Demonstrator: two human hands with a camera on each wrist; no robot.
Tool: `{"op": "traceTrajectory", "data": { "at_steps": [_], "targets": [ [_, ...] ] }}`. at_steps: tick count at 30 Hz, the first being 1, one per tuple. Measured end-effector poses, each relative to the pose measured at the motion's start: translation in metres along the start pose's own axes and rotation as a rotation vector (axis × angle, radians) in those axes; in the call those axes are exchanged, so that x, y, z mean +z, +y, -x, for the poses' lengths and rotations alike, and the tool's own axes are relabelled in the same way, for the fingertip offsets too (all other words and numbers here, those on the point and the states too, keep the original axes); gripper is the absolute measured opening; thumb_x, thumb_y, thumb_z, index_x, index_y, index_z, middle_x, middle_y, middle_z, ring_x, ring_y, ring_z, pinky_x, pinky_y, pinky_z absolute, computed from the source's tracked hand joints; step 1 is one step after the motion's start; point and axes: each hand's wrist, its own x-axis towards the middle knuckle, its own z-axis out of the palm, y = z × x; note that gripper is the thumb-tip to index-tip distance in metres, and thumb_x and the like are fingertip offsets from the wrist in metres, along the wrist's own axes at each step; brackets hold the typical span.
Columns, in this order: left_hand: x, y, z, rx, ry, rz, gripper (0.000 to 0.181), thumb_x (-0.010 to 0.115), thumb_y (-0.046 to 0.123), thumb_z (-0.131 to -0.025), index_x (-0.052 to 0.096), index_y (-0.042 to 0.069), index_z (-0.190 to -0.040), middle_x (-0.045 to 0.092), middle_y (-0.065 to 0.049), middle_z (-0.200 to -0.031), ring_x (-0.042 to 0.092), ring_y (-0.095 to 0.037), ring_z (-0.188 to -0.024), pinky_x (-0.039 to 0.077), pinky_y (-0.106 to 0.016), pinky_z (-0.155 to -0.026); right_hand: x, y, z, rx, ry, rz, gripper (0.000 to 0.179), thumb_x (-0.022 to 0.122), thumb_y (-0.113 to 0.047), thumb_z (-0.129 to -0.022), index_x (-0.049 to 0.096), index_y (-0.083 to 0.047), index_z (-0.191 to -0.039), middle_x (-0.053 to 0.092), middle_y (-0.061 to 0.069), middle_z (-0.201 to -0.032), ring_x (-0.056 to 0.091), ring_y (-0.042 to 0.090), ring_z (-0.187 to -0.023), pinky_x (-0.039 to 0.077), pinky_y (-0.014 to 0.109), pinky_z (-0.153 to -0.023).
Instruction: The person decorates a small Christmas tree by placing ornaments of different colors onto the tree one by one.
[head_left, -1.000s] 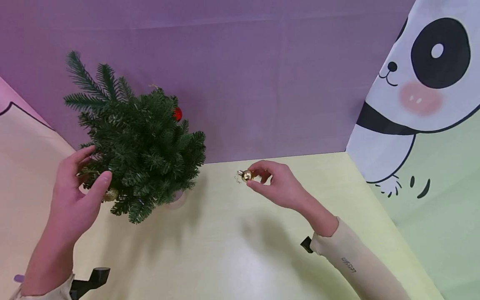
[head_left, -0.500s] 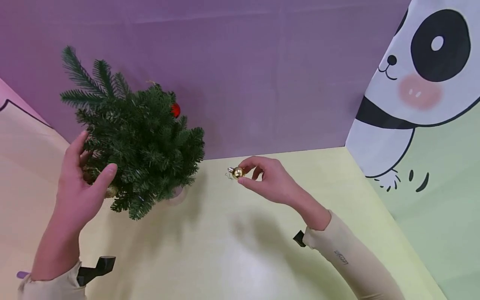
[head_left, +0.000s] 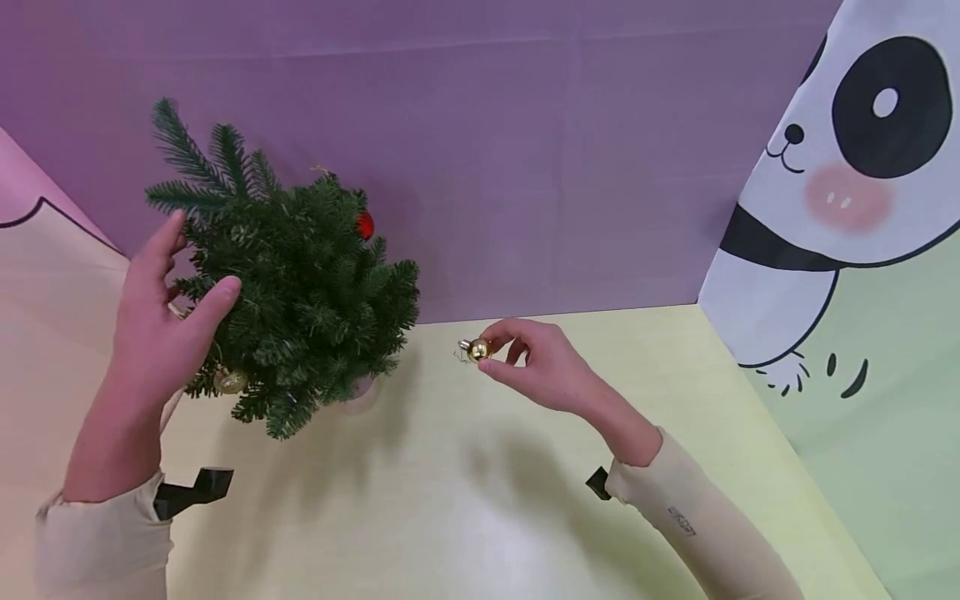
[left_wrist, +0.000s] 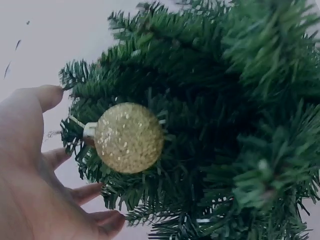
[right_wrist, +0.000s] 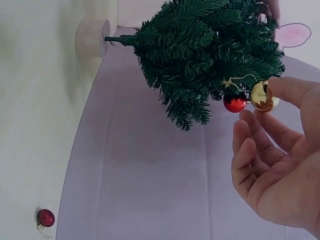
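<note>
A small artificial Christmas tree [head_left: 300,283] stands at the left of the table. My left hand [head_left: 153,325] is spread along its left side, thumb apart from the fingers and fingertips at the branches, gripping nothing. Below that hand a glittery gold bauble [left_wrist: 129,138] hangs from a branch. My right hand [head_left: 543,367], to the right of the tree, pinches a shiny gold bauble [head_left: 480,350] between thumb and fingertips. Its cap and thin string point toward the tree. On the tree's far right side hangs a red bauble [head_left: 365,225].
The tree's round pale wooden base [right_wrist: 91,38] rests on the light table [head_left: 420,483]. A dark red bauble [right_wrist: 46,218] lies on the tabletop in the right wrist view. A purple backdrop [head_left: 495,183] rises behind, with a panda-printed panel [head_left: 840,200] at right.
My left hand has slid farther up along the tree's left side, leaving the glittery bauble more exposed. My right hand has shifted slightly left toward the tree with the shiny gold bauble.
</note>
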Motion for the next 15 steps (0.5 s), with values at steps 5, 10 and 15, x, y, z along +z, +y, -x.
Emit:
{"op": "traceTrajectory", "data": {
  "at_steps": [5,10,15],
  "targets": [
    [-0.002,0.002,-0.004,-0.022,-0.085,-0.008,0.065,0.051,0.022,-0.099,0.021,0.027,-0.156,0.014,-0.012,-0.158,0.010,-0.028,-0.145,0.010,-0.057,-0.111,-0.005,-0.001,-0.003,-0.007,-0.032,-0.008,0.018,0.072,-0.017,-0.088,0.069,-0.020,-0.106,0.065,-0.010,-0.097,0.060,0.012,-0.074,0.048,0.031,-0.055],
    [-0.003,0.005,-0.004,-0.041,-0.147,-0.083,0.060,0.049,0.026,-0.101,0.024,0.029,-0.156,0.017,-0.020,-0.155,0.014,-0.039,-0.140,0.018,-0.064,-0.099,-0.011,-0.007,-0.006,-0.053,-0.058,0.006,0.018,0.072,-0.017,-0.088,0.069,-0.019,-0.106,0.065,-0.011,-0.098,0.060,0.012,-0.076,0.048,0.031,-0.056],
    [-0.007,0.008,-0.003,-0.066,-0.228,-0.144,0.056,0.043,0.030,-0.104,0.027,0.015,-0.155,0.007,-0.028,-0.155,0.008,-0.050,-0.139,0.015,-0.073,-0.098,-0.018,-0.013,-0.010,-0.085,-0.090,0.013,0.021,0.073,-0.018,-0.088,0.069,-0.017,-0.108,0.065,-0.010,-0.100,0.061,0.011,-0.077,0.049,0.031,-0.061]
  ]
}}
